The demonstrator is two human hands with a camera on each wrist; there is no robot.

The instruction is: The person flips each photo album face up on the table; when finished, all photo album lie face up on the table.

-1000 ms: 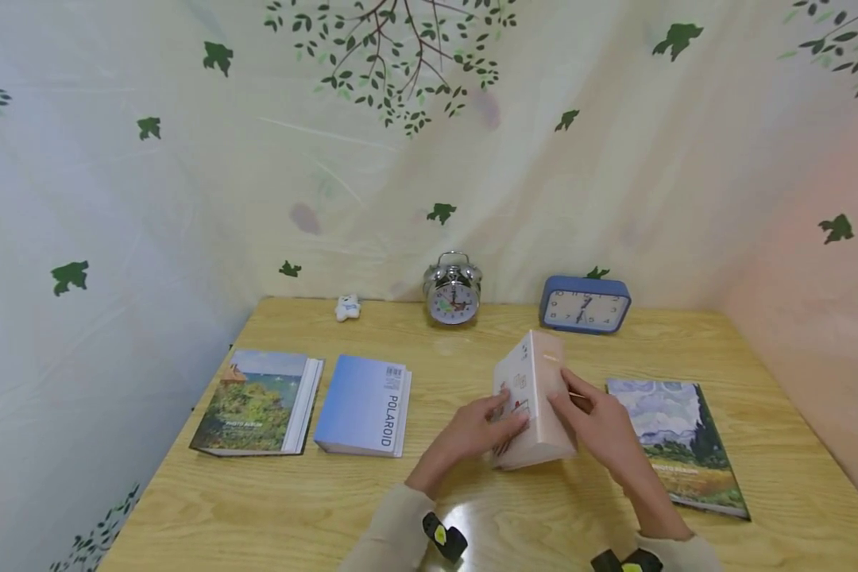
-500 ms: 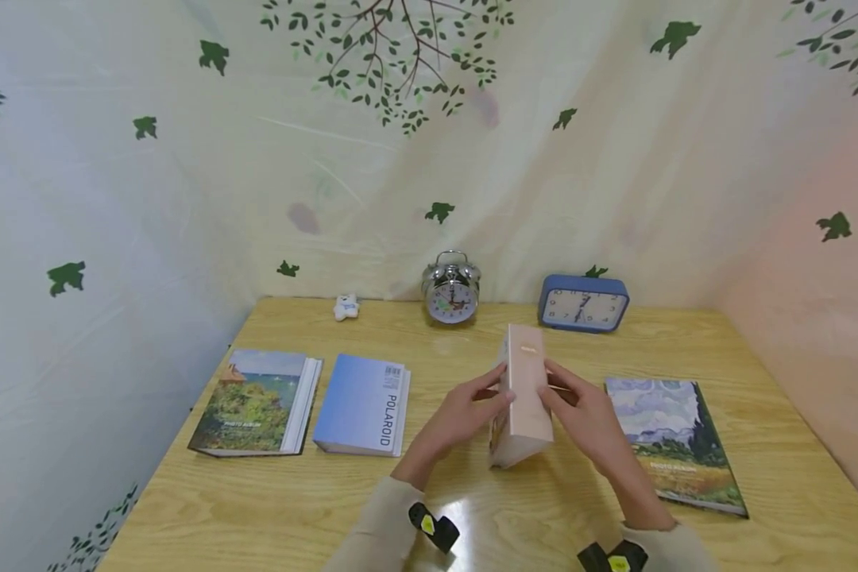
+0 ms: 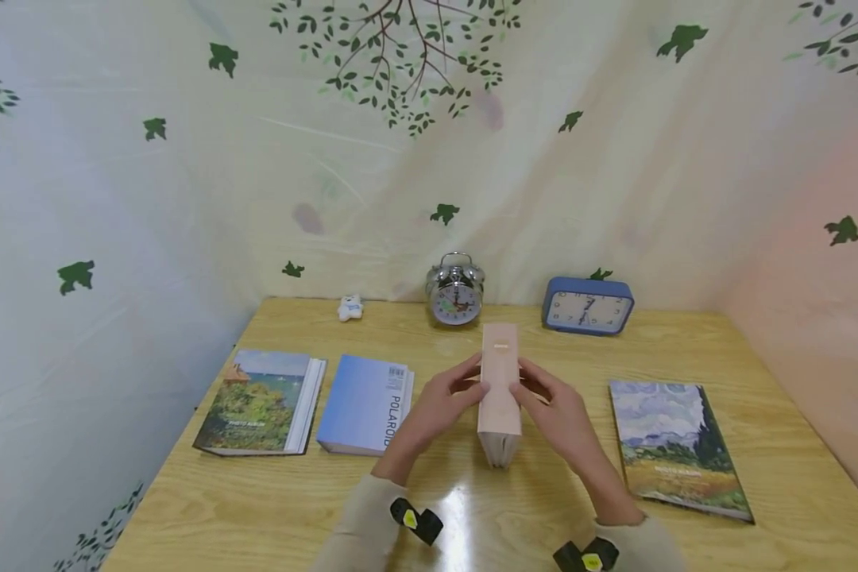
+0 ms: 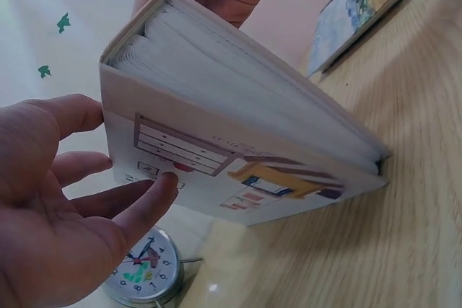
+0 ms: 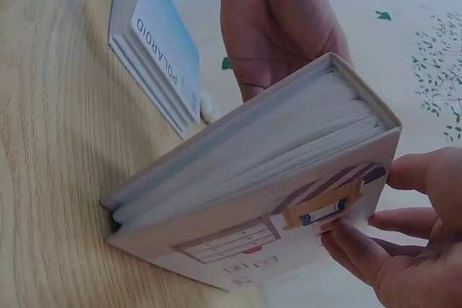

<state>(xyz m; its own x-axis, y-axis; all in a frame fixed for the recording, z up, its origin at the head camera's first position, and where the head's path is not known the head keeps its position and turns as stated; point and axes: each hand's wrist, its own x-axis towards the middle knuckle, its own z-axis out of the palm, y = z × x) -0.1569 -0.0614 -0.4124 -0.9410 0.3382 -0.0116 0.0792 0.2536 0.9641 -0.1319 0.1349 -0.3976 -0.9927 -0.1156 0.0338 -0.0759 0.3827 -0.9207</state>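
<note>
A thick pale pink photo album [image 3: 500, 381] stands spine up between both hands, its fore-edge down at the tabletop. Drawings of a striped awning and a window decorate its covers, and white page edges [image 4: 216, 63] show at the near end. The left hand [image 3: 443, 401] touches one cover with nearly straight fingertips, its thumb beside the spine. From the opposite side, the right hand [image 3: 554, 405] presses the other cover in the same way, thumb at the spine edge. In the right wrist view, the right fingertips [image 5: 354, 247] lie on the printed drawing.
Left on the wooden table [image 3: 207, 508] lie a landscape photo album [image 3: 257, 405] and a blue Polaroid album [image 3: 361, 405]. Another painted album [image 3: 679, 453] lies right. Along the back stand a small white bear figure [image 3: 350, 307], a silver alarm clock [image 3: 456, 298] and a blue clock [image 3: 588, 306].
Both hands have shifted left with the pink album and turned it, so its spine now faces up and its printed cover is hidden from the head view.
</note>
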